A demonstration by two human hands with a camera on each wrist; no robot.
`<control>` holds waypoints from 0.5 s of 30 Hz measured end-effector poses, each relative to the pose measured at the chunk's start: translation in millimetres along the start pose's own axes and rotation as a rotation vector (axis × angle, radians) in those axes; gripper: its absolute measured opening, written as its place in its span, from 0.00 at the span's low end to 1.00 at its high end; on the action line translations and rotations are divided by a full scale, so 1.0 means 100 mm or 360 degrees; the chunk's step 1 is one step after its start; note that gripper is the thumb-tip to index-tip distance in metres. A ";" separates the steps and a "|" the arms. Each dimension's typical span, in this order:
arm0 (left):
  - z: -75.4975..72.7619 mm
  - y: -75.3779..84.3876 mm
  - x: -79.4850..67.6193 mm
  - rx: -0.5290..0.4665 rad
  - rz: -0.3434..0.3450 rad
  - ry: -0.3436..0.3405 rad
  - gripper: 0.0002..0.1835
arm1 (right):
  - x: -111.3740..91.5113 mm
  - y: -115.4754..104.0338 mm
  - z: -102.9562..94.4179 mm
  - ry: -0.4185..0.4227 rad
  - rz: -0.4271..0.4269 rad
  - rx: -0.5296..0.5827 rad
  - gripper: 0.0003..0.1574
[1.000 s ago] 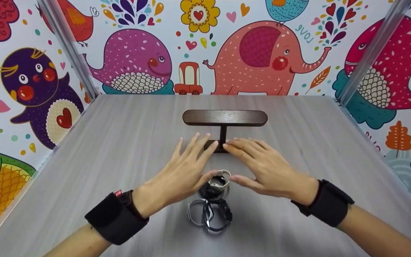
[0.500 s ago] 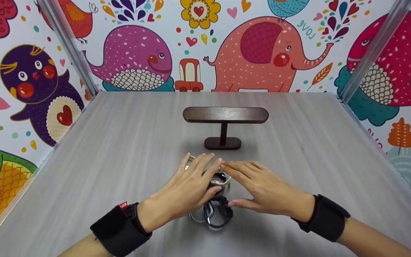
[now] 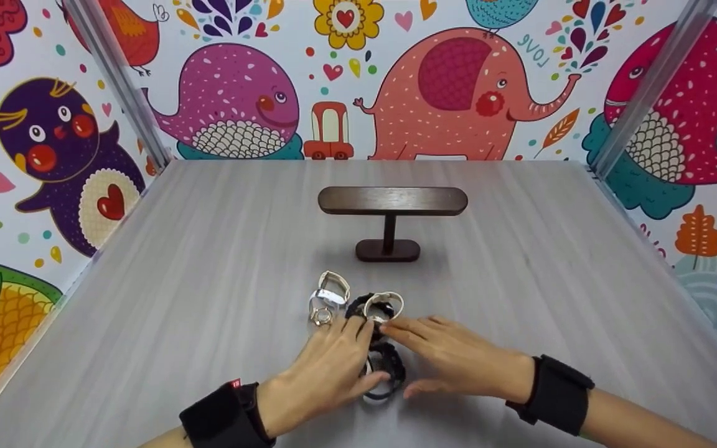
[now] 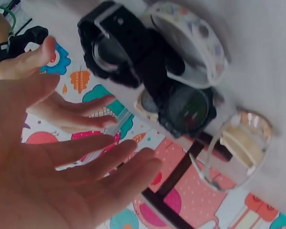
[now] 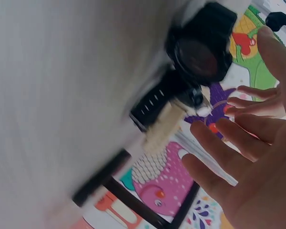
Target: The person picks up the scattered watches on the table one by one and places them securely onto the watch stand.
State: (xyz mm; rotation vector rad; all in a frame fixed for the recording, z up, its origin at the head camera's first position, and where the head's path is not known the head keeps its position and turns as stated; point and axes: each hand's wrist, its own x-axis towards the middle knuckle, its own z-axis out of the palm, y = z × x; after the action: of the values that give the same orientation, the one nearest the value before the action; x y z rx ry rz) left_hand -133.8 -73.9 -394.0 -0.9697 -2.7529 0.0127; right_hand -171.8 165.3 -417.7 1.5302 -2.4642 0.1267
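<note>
Left hand (image 3: 327, 376): fingers extended, slightly bent, grasping nothing. Right hand (image 3: 458, 361): same, fingers nearly straight, thumb spread away, grasping nothing. Fingertips of both nearly meet over the watch cluster mid-table; can't tell from the head view if they touch it, though the left wrist view shows that hand's fingers apart from the watches. In the cluster: black watch (image 3: 353, 308), white band (image 3: 385, 295) standing against it, nearer black watch (image 3: 401, 367) toward the person. Pale watch (image 3: 330, 297) and small watch (image 3: 322, 317) just left of the cluster. Left hand partly hides the nearer watches, so the exact count there is unclear. Dials unreadable, right wrist view smeared. Both forearms cut off at the bottom, past black wristbands (image 3: 554, 395). Dark T-shaped stand (image 3: 393, 201) upright on the grey table (image 3: 240, 230), beyond the watches, well apart from both hands; wrist views crop it.
</note>
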 end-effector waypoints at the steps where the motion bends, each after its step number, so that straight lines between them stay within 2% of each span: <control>1: 0.01 0.01 -0.01 -0.0005 -0.0007 -0.0038 0.40 | 0.00 -0.01 0.02 -0.0028 0.0004 0.0011 0.57; 4: 0.06 0.05 -0.03 0.0036 0.0003 -0.0097 0.44 | 0.00 -0.04 0.07 -0.0093 0.0018 0.0050 0.54; 10: 0.17 0.09 -0.04 0.0237 0.0076 -0.0061 0.45 | 0.01 -0.07 0.12 -0.0149 0.0063 0.0131 0.46; 15: 0.20 0.12 -0.01 0.0155 0.0049 -0.0125 0.44 | 0.03 -0.07 0.14 -0.0113 0.0080 0.0151 0.39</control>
State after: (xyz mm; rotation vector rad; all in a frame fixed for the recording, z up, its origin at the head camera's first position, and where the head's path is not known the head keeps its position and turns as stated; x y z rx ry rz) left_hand -129.6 -63.9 -415.2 -1.0060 -2.7781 0.1915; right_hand -169.2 156.8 -431.2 1.5360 -2.5874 0.2042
